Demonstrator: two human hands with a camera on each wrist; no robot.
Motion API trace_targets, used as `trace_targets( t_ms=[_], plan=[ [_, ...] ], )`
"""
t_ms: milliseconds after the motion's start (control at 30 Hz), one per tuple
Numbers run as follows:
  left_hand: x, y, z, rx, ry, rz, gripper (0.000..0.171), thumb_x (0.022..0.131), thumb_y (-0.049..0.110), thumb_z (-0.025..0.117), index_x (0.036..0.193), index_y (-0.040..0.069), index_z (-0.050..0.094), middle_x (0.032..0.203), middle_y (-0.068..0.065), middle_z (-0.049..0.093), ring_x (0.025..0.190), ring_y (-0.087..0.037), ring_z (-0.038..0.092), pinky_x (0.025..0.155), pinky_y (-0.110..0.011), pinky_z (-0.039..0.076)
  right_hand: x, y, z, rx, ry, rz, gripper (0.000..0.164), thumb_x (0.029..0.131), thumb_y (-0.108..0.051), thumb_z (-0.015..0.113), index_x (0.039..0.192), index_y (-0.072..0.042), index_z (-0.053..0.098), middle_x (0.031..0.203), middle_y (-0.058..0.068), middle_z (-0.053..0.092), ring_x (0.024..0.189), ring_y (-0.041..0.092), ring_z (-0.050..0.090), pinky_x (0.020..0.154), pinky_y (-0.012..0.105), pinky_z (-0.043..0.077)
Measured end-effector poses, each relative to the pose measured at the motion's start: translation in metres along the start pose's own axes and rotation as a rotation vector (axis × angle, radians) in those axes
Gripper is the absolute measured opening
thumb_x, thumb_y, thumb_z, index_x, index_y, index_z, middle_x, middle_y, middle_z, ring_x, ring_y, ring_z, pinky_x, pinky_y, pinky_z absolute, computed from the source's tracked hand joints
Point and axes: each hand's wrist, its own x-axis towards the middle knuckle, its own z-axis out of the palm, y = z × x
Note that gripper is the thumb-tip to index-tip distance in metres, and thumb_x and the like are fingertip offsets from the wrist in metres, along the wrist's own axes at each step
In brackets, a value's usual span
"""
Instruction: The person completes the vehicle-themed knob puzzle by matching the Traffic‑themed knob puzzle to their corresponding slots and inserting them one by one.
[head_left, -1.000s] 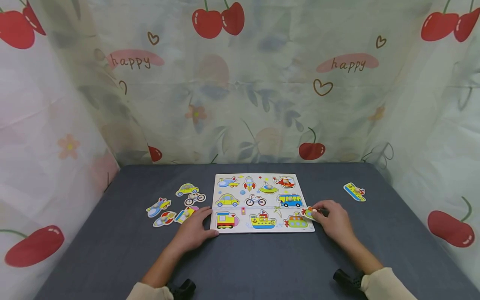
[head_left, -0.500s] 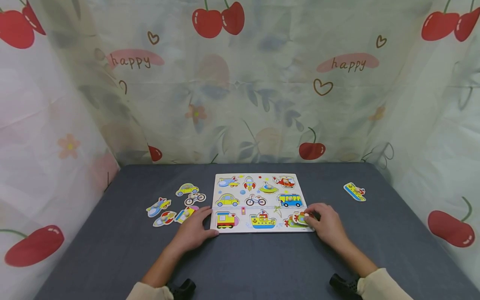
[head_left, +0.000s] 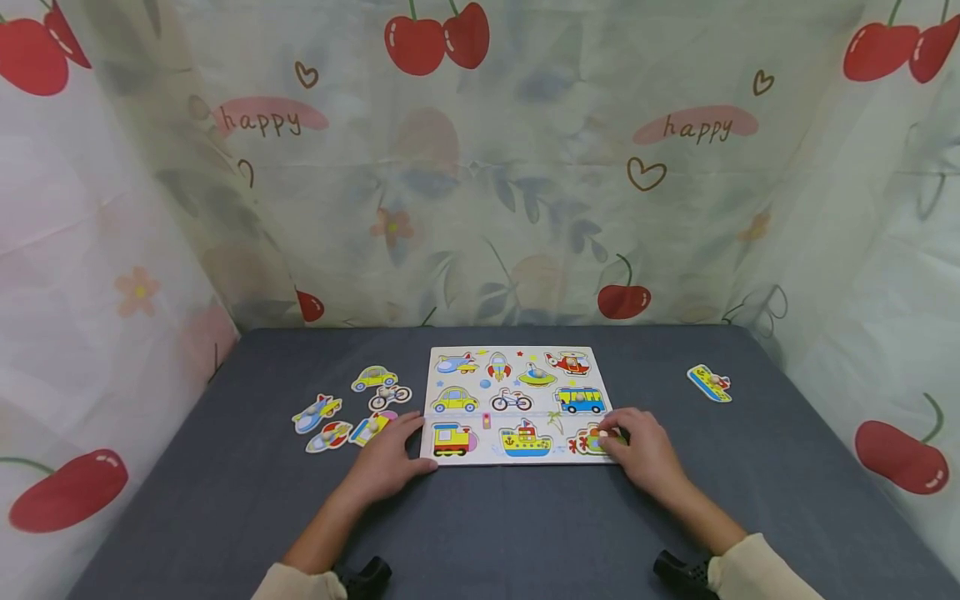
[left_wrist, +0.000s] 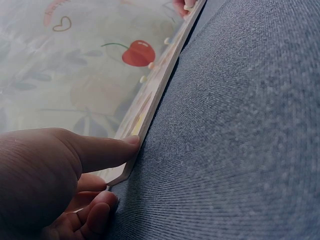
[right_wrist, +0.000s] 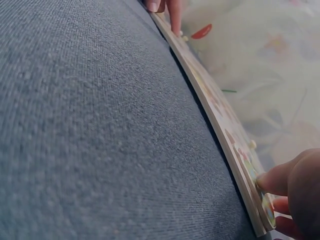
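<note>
A white wooden puzzle board (head_left: 489,450) with vehicle pictures lies on the dark cloth. My left hand (head_left: 384,461) grips its front left corner, thumb on the edge and fingers beside the corner, as the left wrist view shows. At the board's front right, my right hand (head_left: 643,450) pinches a green submarine puzzle piece (head_left: 591,442). That piece overlaps the printed submarine, slightly off it, and the fingers hide its right part. In the right wrist view the submarine piece (right_wrist: 268,209) sits low over the board, tilted at the right edge. The bus piece (head_left: 579,401) shows its knob on the board.
Left of the board lie loose pieces: a car (head_left: 374,379), a motorcycle (head_left: 390,397), a plane (head_left: 317,414), a rocket (head_left: 328,437) and a train (head_left: 369,429) partly behind my left hand. A ship piece (head_left: 709,384) lies far right. Printed curtains stand behind and at both sides.
My right hand has moved left with the submarine piece, from beyond the board's right edge to over the printed submarine. The left hand has stayed at the corner.
</note>
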Motion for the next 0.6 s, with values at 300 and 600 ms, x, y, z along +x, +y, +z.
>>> trace_targets(
  t_ms=[300, 600],
  plan=[
    [-0.0002, 0.0006, -0.0006, 0.001, -0.004, 0.009, 0.07, 0.078, 0.028, 0.082, 0.138, 0.004, 0.053, 0.143, -0.015, 0.047, 0.131, -0.035, 0.043, 0.105, -0.052, 0.034, 0.0011, -0.0051, 0.003, -0.002, -0.01, -0.001, 0.009, 0.083, -0.007, 0.075, 0.091, -0.01, 0.071, 0.108, 0.009, 0.065, 0.099, 0.027, 0.053, 0.084, 0.047, 0.042],
    [-0.0001, 0.0008, -0.001, 0.005, -0.003, 0.004, 0.07, 0.078, 0.028, 0.082, 0.138, 0.004, 0.054, 0.143, -0.014, 0.047, 0.131, -0.034, 0.044, 0.105, -0.052, 0.035, 0.0007, -0.0047, 0.0043, -0.015, -0.008, 0.006, 0.008, 0.084, -0.009, 0.075, 0.091, -0.01, 0.071, 0.108, 0.01, 0.065, 0.098, 0.028, 0.053, 0.084, 0.047, 0.043]
  ],
)
